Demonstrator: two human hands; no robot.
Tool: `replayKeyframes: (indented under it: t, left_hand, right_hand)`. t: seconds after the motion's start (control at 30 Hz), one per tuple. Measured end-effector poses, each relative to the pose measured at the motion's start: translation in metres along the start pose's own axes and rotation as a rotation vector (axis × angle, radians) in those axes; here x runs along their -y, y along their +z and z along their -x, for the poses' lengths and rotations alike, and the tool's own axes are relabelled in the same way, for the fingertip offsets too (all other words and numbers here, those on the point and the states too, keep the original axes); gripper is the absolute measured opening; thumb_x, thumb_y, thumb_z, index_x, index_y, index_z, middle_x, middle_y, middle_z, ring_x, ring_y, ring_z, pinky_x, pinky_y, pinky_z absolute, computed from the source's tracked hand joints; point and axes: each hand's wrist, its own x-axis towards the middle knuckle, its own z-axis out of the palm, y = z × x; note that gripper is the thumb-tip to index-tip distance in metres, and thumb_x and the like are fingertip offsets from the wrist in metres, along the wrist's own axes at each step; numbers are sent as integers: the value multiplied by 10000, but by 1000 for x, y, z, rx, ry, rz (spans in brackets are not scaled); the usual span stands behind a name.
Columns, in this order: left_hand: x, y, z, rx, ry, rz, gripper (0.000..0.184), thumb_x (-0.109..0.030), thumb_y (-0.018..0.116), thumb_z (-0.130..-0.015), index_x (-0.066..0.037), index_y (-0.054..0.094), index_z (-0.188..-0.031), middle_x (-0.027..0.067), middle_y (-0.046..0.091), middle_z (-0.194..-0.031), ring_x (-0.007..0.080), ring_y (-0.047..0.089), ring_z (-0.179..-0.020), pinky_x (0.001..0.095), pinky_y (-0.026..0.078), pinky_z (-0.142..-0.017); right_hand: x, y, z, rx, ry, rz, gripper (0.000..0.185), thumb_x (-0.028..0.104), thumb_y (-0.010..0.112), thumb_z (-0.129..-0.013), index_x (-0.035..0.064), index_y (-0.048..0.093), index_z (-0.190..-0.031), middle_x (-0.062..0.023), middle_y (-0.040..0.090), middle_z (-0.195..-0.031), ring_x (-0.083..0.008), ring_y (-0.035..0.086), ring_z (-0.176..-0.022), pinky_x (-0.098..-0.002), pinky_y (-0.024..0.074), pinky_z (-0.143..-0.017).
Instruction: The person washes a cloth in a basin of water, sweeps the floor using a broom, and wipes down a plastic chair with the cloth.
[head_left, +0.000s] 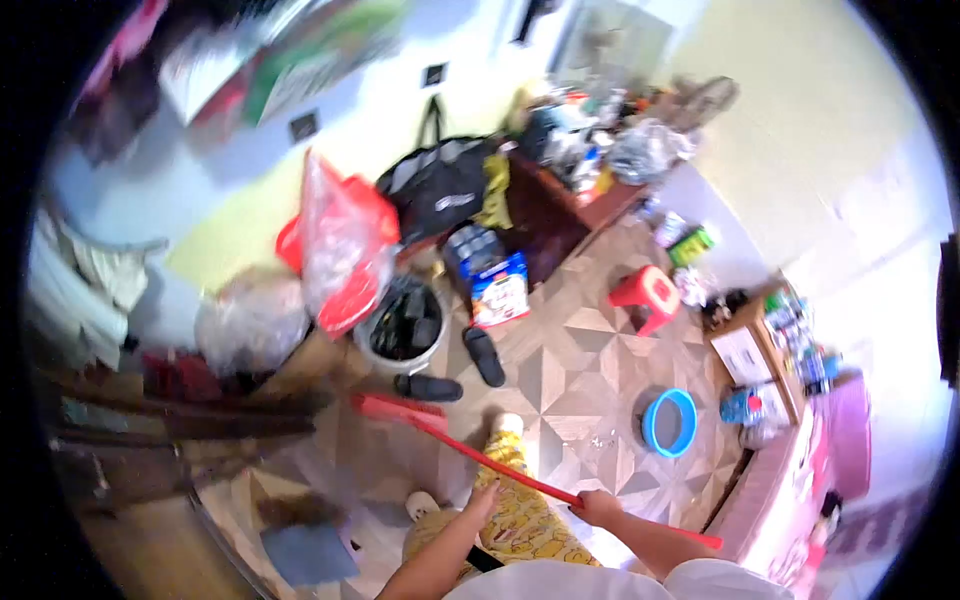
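A red broom (pixel 540 485) slants across the floor in front of my body, its red head (pixel 400 408) at the left by a pair of dark slippers (pixel 430 388). My right hand (pixel 598 508) is wrapped round the upper part of its handle. Farther down the handle, my left hand (pixel 484 498) is closed at the stick's near side; its fingers are small and blurred, and whether they grip the stick is unclear. Small bits of debris (pixel 603 440) lie on the patterned floor between the broom and a blue basin (pixel 669 423).
A red stool (pixel 648 297) stands beyond the basin. A bucket of dark items (pixel 403 320), plastic bags and a blue packet (pixel 499 290) line the far left. At right are a small cabinet (pixel 752 350) and a pink bed (pixel 770 485). A grey mat (pixel 310 554) lies lower left.
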Motion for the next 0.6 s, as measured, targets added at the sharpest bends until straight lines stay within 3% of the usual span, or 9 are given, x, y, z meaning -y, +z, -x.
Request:
replayKeyframes:
  t: [0.07, 0.1, 0.2, 0.27, 0.3, 0.43, 0.5, 0.53, 0.6]
  left_hand:
    - [-4, 29, 17, 13, -81, -95, 332, -402, 520, -676, -89, 454, -764, 8, 398, -562, 95, 374, -471, 214, 298, -400]
    - [-3, 38, 22, 108, -57, -62, 366, -397, 538, -663, -76, 428, -801, 37, 452, -630, 120, 451, -546, 223, 369, -463]
    - [14, 64, 3, 188, -93, -24, 305, -289, 541, -683, -58, 397, -820, 71, 495, -708, 172, 515, -637, 272, 433, -554]
    - [10, 102, 3, 128, 50, -76, 246, -167, 515, -696, -38, 376, -853, 105, 513, -764, 229, 530, -729, 338, 449, -622]
    - [8, 117, -1, 114, 8, -102, 170, -71, 464, -704, -33, 374, -844, 115, 509, -750, 242, 528, -705, 363, 452, -627]
    - [12, 179, -18, 163, -14, -81, 126, -55, 449, -708, -4, 403, -814, 126, 514, -736, 248, 529, -694, 377, 453, -638]
    - [23, 216, -35, 178, -39, -89, 114, -50, 446, -709, 3, 415, -806, 126, 515, -735, 249, 529, -696, 379, 452, -643]
    - [23, 239, -37, 179, -67, -131, 115, -52, 451, -708, 7, 423, -803, 128, 517, -735, 250, 528, -701, 379, 453, -642]
    - [31, 280, -45, 215, -117, -212, 127, -66, 465, -709, 4, 433, -810, 132, 517, -746, 248, 526, -715, 375, 455, -641]
  right_hand:
    - [-12, 10, 37, 0, 36, -93, 316, 393, 459, -681, 97, 543, -753, -143, 541, -687, -299, 516, -673, -390, 404, -602]
    - [-14, 15, 51, -7, 33, -149, 318, 383, 462, -682, 87, 541, -767, -145, 542, -690, -304, 515, -667, -385, 404, -601]
    - [-31, 35, 82, -76, 29, -278, 315, 369, 468, -683, 79, 538, -786, -146, 543, -699, -305, 515, -669, -382, 405, -603]
    - [-45, 34, 97, -162, 3, -389, 318, 368, 477, -677, 76, 536, -787, -148, 544, -694, -303, 518, -652, -381, 407, -593]
    - [-56, 36, 106, -186, 20, -414, 318, 368, 477, -677, 76, 536, -787, -148, 544, -694, -303, 518, -652, -381, 407, -593]
    - [-106, 39, 141, -382, 89, -458, 347, 415, 469, -683, 85, 544, -762, -134, 547, -656, -296, 527, -593, -382, 417, -537]
    - [-144, 29, 166, -174, 282, -317, 434, 493, 434, -680, 81, 552, -748, -122, 551, -644, -278, 536, -589, -376, 423, -519]
    - [-160, 26, 177, -215, 345, -280, 512, 556, 391, -667, 76, 559, -731, -116, 551, -633, -265, 541, -591, -367, 426, -510]
    - [-194, 25, 194, -254, 405, -301, 519, 558, 382, -670, 74, 560, -728, -114, 551, -637, -263, 541, -600, -362, 427, -515]
